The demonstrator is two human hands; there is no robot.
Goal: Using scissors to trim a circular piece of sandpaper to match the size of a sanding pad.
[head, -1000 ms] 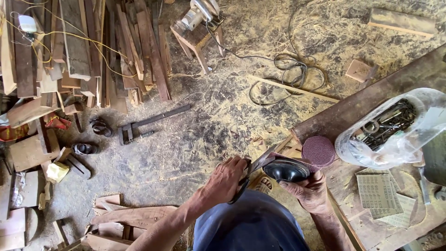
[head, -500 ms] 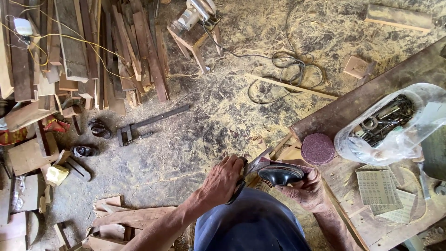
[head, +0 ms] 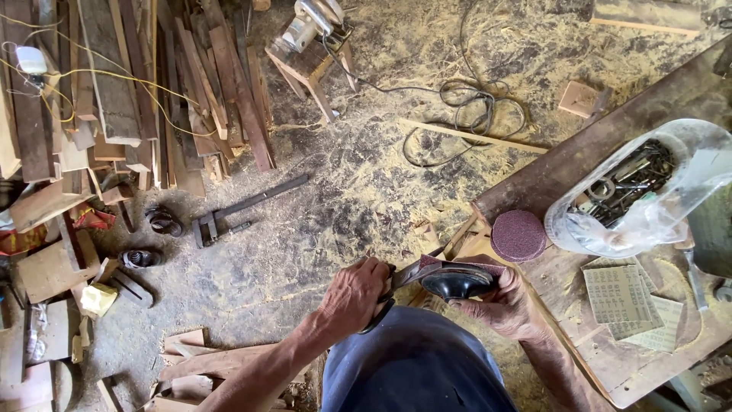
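Sander pad (head: 456,281), a black rubber disc with a reddish abrasive sheet against it, sits low in the middle of the view, just off the near edge of the bench (head: 610,358), held between both hands over the person's blue-clad lap. Going from big things down: the floor (head: 358,191) is thick with sawdust. A heap of boards (head: 114,91) fills the upper left. The bench runs up the right side, with a long dark plank (head: 610,137) lying along its far edge. On it stands a clear plastic bag (head: 648,191) full of metal parts. A small wooden stool (head: 313,53) bearing a power tool stands at the top, its cable (head: 473,114) coiled on the floor beside it. A clamp (head: 244,210) lies on the floor left of centre. Squares of sandpaper (head: 625,301) lie on the bench near the bag, and a round maroon sanding disc (head: 518,235) rests just above the pad.

The right hand (head: 507,309) cups the pad from below and behind, fingers wrapped round its rim. The left hand (head: 354,294) is closed in a fist round a dark tool (head: 379,313) whose end meets the pad's edge; what kind of tool it is cannot be told.
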